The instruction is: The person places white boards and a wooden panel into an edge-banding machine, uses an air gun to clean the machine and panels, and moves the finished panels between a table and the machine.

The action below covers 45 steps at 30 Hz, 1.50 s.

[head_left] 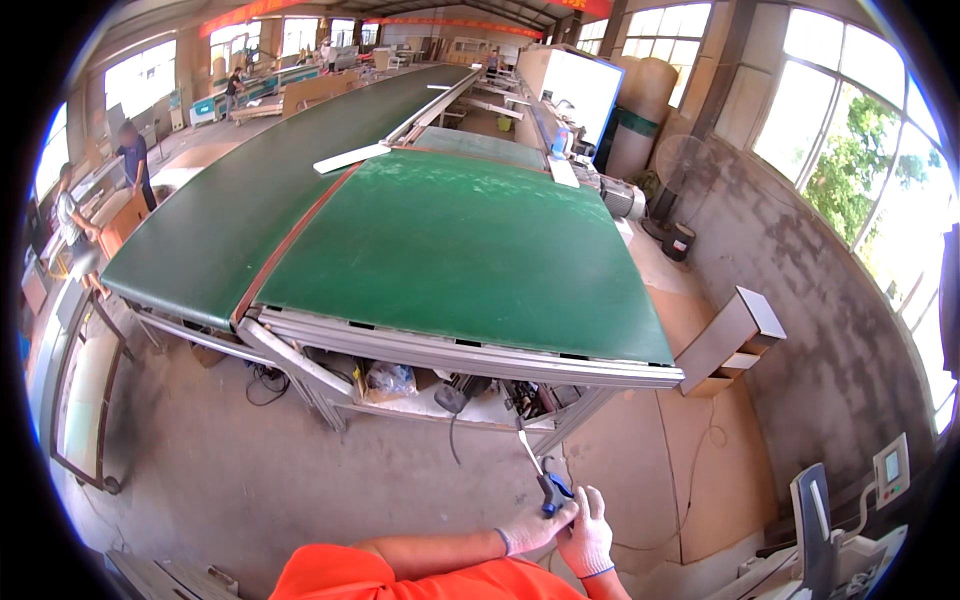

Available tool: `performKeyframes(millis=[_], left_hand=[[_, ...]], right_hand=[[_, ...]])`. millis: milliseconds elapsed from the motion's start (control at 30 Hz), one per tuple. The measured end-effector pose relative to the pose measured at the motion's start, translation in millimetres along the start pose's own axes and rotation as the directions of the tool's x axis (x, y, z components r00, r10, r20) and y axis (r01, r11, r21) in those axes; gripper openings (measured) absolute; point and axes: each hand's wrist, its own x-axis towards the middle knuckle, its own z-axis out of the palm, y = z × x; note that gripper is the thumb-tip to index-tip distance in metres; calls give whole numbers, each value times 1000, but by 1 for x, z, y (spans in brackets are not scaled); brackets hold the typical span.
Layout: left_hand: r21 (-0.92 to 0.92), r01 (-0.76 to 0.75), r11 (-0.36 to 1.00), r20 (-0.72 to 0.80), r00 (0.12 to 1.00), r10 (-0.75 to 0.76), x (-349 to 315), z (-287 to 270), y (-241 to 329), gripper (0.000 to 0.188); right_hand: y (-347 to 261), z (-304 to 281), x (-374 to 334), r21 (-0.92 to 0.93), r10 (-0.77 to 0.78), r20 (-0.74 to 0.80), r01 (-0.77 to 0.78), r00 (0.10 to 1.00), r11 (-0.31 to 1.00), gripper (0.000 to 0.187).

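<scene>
Blue-handled tool [549, 487] with a thin pale blade sits low in the frame, just right of centre, its tip pointing up toward the frame of the green conveyor bench [470, 250]. Both gloved hands meet on its handle: the left hand [530, 527] curls round the lower grip, the right hand [587, 535] is pressed against it from the right, fingers closed over the same handle. As far as can be judged, the work is at an early point: the tool is held in the air over the concrete floor [250, 470], touching nothing, and the green belt lies bare apart from a white board [350, 158] in the upper middle. Other people stand at the far left
</scene>
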Motion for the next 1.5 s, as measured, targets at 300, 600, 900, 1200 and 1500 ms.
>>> performKeyframes(millis=[300, 600, 900, 1200, 1500], left_hand=[[360, -200, 911, 520, 854, -18, 103, 32, 13, 61], [535, -168, 828, 281, 960, 13, 381, 138, 70, 61], [909, 0, 417, -144, 939, 314, 597, 111, 123, 53], [763, 603, 233, -645, 684, 341, 754, -24, 126, 82], [528, 760, 378, -832, 375, 409, 874, -112, 126, 80]], right_hand=[[147, -21, -52, 163, 565, -74, -549, 822, 820, 59], [375, -115, -155, 241, 891, -248, -866, 381, 437, 65], [516, -162, -77, 299, 965, -101, -917, 243, 262, 59], [727, -102, 35, 188, 917, 157, -922, 368, 338, 47], [1039, 2, 188, 293, 793, 174, -799, 584, 525, 23]])
